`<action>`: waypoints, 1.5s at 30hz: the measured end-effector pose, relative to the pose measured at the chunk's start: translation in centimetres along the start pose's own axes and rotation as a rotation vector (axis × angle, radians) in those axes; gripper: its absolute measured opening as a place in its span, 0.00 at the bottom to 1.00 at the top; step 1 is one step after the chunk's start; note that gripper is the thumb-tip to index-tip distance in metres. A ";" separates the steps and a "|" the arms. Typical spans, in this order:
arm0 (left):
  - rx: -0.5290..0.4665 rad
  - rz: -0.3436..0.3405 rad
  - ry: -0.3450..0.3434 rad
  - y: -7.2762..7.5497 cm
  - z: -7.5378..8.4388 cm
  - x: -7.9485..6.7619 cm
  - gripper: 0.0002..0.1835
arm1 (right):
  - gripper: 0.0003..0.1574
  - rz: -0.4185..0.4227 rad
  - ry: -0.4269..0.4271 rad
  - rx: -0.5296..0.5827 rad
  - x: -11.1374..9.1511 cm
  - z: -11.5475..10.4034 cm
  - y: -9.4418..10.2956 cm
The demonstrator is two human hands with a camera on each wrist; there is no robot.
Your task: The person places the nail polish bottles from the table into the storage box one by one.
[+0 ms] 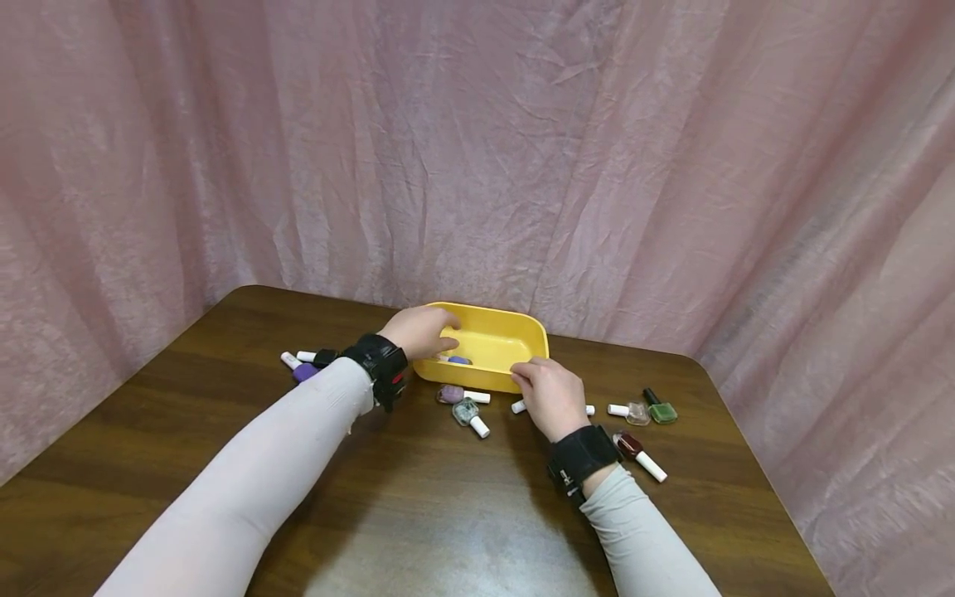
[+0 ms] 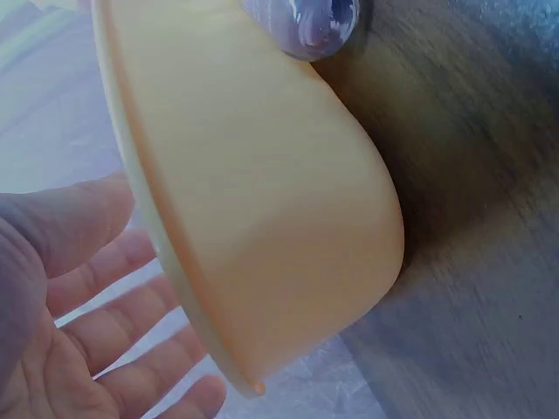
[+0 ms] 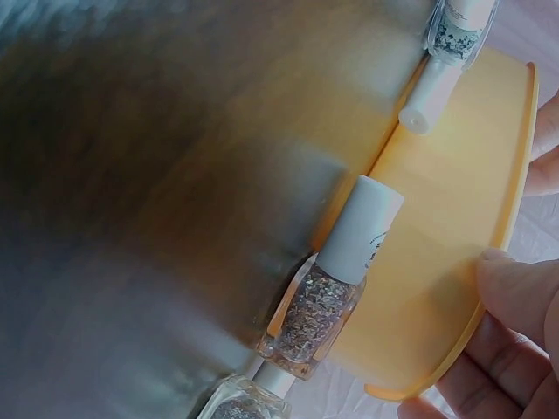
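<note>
A yellow plastic bin (image 1: 477,380) stands near the back edge of the table. My left hand (image 1: 419,332) reaches over its left end with fingers spread and loosely bent, holding nothing visible. Below those fingers, a blue nail polish bottle (image 1: 459,360) lies inside the bin. At the front right corner, my right hand (image 1: 554,396) pinches the bin's rim, thumb outside and fingers inside. A glitter nail polish bottle (image 3: 314,319) with a white cap lies against the bin's front wall, mostly hidden under the right hand in the head view.
Before the bin lie a lilac bottle (image 1: 451,395) and a grey-green glitter bottle (image 1: 466,412). To the right are clear (image 1: 637,414), green (image 1: 662,413) and dark red (image 1: 628,445) bottles. Purple (image 1: 304,372) and black (image 1: 325,358) ones lie left. A pink curtain (image 1: 477,166) hangs behind.
</note>
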State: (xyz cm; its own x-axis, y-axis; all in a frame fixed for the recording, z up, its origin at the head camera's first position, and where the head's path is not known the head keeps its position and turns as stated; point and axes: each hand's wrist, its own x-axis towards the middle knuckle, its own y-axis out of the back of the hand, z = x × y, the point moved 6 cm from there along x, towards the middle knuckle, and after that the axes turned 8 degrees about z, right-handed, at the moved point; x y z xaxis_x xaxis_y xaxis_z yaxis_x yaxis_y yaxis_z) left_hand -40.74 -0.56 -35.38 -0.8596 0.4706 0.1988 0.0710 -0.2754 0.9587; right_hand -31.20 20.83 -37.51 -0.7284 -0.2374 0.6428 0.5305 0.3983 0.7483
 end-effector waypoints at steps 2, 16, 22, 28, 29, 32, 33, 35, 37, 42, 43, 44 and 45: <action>-0.002 0.025 -0.003 0.3 0.2 -0.5 0.25 | 0.05 0.002 -0.002 0.003 0.0 0.0 0.0; 0.031 0.124 -0.052 1.6 0.0 -3.0 0.35 | 0.05 -0.015 -0.012 0.003 0.1 0.1 0.1; 0.059 0.166 -0.075 2.4 -0.7 -4.4 0.39 | 0.05 -0.016 -0.015 0.006 0.3 -0.2 0.2; 0.085 0.237 -0.097 3.2 -1.9 -5.8 0.40 | 0.05 -0.011 -0.004 0.004 0.5 -0.4 0.4; 0.087 0.241 -0.096 3.2 -2.1 -6.0 0.40 | 0.05 -0.012 -0.004 0.002 0.5 -0.4 0.3; 0.102 0.250 -0.095 3.3 -2.9 -6.7 0.39 | 0.04 -0.009 -0.006 -0.001 0.3 -0.4 0.3; 0.110 0.254 -0.094 3.3 -3.1 -6.9 0.39 | 0.04 -0.010 -0.008 0.002 0.3 -0.5 0.3; 0.125 0.263 -0.090 3.5 -3.5 -7.4 0.39 | 0.04 -0.004 -0.003 0.006 0.3 -0.6 0.3; 0.140 0.261 -0.079 3.6 -3.8 -7.8 0.39 | 0.04 0.000 0.000 0.009 0.3 -0.8 0.3; 0.174 0.233 -0.053 3.9 -4.6 -9.0 0.40 | 0.05 0.008 0.000 0.007 0.4 -0.8 0.4; 0.183 0.231 -0.054 4.0 -4.7 -9.3 0.41 | 0.05 0.008 0.001 0.006 0.4 -0.8 0.4; 0.192 0.230 -0.055 4.0 -4.9 -9.5 0.41 | 0.05 0.007 0.000 0.005 0.4 -0.8 0.4; 0.200 0.232 -0.056 4.0 -5.0 -9.8 0.40 | 0.05 0.005 -0.001 0.004 0.4 -0.8 0.4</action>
State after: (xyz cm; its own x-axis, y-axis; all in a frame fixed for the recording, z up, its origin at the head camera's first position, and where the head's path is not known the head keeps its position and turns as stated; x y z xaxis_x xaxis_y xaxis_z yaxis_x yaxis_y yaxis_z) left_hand -34.56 -10.48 -34.47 -0.7797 0.4619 0.4227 0.3650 -0.2132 0.9063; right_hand -30.91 20.16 -36.83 -0.7259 -0.2346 0.6466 0.5325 0.4033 0.7442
